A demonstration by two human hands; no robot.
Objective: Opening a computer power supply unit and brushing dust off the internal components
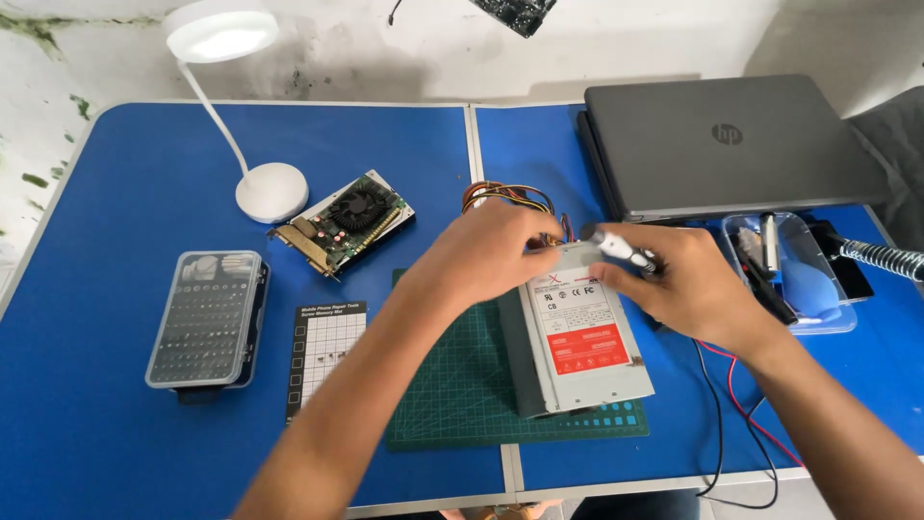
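A grey metal power supply box point(576, 337) with a white and red label lies on a green cutting mat point(452, 385). A bundle of coloured wires point(505, 197) comes out of its far end. My left hand point(481, 252) rests on the far left corner of the box, near the wires. My right hand point(688, 284) grips a silver screwdriver point(624, 250), whose tip points at the far end of the box.
A graphics card point(345, 221) and a white desk lamp point(260, 183) stand at the back left. A clear case of screwdriver bits point(205, 318) and a small screw mat point(322, 351) lie left. A closed grey laptop point(722, 144) and a clear tool tray point(799, 274) sit right. Red and black cables point(731, 404) trail right.
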